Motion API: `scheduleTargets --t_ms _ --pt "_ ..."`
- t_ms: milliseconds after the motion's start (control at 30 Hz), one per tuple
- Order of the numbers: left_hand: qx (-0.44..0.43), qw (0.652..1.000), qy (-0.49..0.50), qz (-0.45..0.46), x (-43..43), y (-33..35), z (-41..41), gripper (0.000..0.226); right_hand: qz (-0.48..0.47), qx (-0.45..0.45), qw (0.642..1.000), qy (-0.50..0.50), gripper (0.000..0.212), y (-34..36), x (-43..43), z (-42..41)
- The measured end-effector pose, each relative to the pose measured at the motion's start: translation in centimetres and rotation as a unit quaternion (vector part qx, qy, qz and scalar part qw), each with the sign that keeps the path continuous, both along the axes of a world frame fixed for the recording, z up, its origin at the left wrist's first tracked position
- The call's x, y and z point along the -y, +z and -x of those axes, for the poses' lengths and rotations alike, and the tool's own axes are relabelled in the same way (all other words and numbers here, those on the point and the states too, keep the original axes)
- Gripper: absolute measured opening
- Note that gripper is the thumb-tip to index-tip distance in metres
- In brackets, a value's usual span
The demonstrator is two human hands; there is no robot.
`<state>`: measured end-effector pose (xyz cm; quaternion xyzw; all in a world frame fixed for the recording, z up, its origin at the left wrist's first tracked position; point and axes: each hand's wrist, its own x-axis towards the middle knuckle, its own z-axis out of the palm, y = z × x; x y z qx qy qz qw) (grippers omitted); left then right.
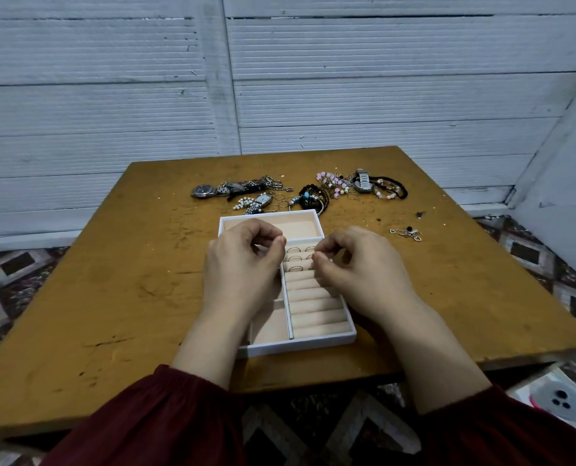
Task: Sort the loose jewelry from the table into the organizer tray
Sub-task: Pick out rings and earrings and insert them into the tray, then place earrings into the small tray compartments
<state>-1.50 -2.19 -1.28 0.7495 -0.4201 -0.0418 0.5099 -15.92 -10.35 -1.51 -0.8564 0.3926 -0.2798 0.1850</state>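
Note:
A white organizer tray [300, 346] with peach lining sits mid-table. Several thin rings [293, 258] stand in its upper ring rolls. My left hand [242, 267] hovers over the tray's left side with curled fingers, thumb tip against index, and nothing visible between them. My right hand [360, 267] hovers over the ring rolls and pinches what looks like a thin ring [325, 257]. Behind the tray lies loose jewelry: a round watch [204, 190], a square watch [263, 199], small rings [281, 202], a pink bead bracelet [330, 183], a silver watch [362, 181] and black bead bracelets [395, 190].
A small pair of earrings [407, 233] lies to the right of the tray on the worn wooden table [128, 280]. A grey wall stands close behind the table. A phone [558, 398] rests on the patterned floor at the lower right.

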Motion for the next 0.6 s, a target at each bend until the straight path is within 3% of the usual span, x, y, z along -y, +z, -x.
scheduleTargets --t_ms 300,600 --pt "0.002 1.0 -0.017 0.014 0.1 0.9 -0.9 0.009 -0.039 0.169 0.985 0.008 0.022 -0.1 0.0 -1.0" --pt "-0.04 0.997 -0.027 0.063 1.8 1.9 -4.8 0.01 -0.011 0.169 0.985 0.04 0.022 1.9 2.4 -5.0"
